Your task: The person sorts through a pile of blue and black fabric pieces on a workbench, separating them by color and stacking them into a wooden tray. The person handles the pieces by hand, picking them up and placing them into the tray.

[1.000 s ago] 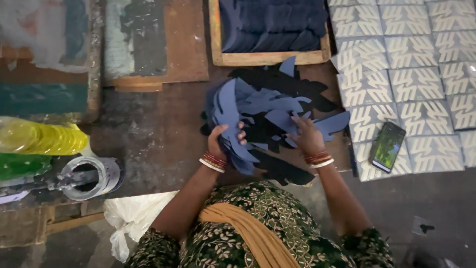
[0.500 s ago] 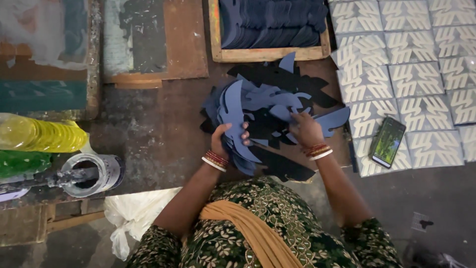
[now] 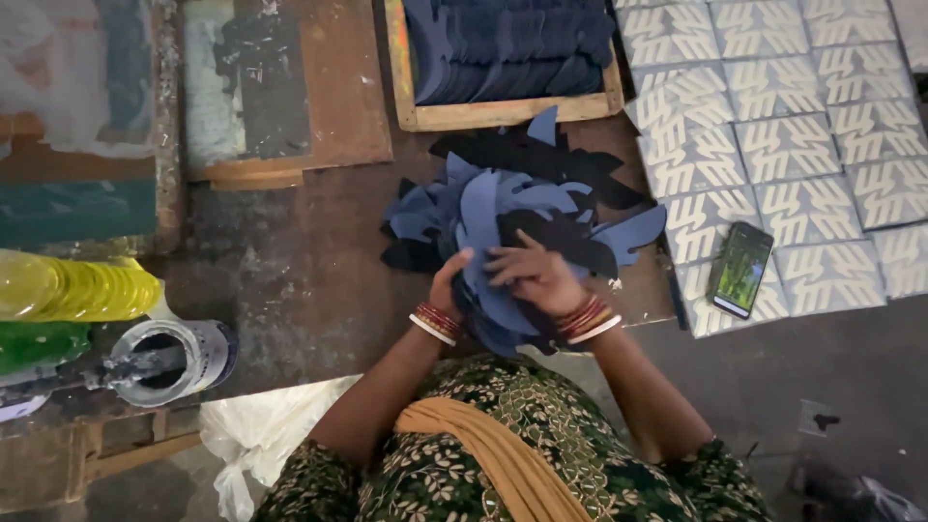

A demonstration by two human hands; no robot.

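Observation:
A pile of dark blue and black cut-out shapes (image 3: 503, 208) lies on the stained work surface in front of me. My left hand (image 3: 448, 286) grips the near edge of a bunch of blue cut-outs (image 3: 483, 242), holding them upright. My right hand (image 3: 534, 274) rests on the same bunch from the right, fingers spread over a dark piece. Both wrists wear red and gold bangles. My lap, in green patterned cloth with a mustard scarf, fills the bottom of the view.
A wooden tray (image 3: 414, 106) with stacked dark blue pieces stands beyond the pile. Patterned grey-white tiles (image 3: 793, 145) lie at right, a phone (image 3: 741, 268) on them. Wooden boards (image 3: 280, 87) at far left, a yellow bottle (image 3: 77, 288), a grey tin (image 3: 174, 360), a white bag (image 3: 261, 430).
My right hand has drawn in from the pile's right side onto the bunch held by my left hand. The bunch sits closer to my body.

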